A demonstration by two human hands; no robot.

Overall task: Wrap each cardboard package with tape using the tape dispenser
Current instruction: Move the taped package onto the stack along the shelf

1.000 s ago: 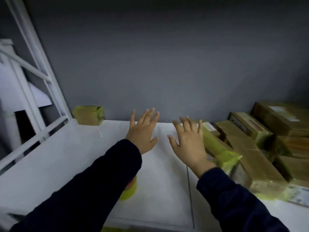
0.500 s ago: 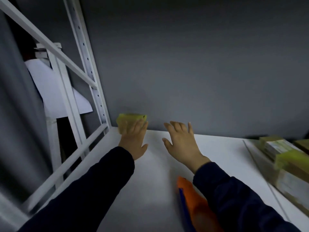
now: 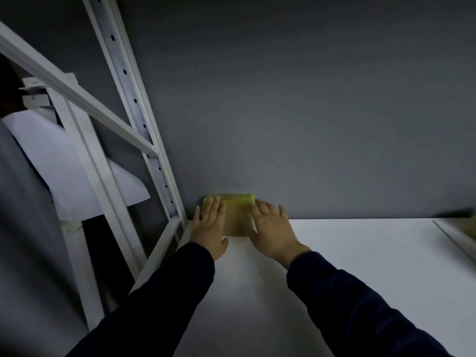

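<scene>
Left hand (image 3: 209,229) and right hand (image 3: 273,231), newly arrived from mid-shelf, flank the taped cardboard package (image 3: 238,215) at frame centre against the grey wall (image 3: 309,124), fingers straight and uncurled, suggesting retrieval comes next.

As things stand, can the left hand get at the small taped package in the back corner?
Probably yes: the left hand lies with straight fingers on the left end of the package, nothing between them; the shelf post beside it leaves room.
</scene>
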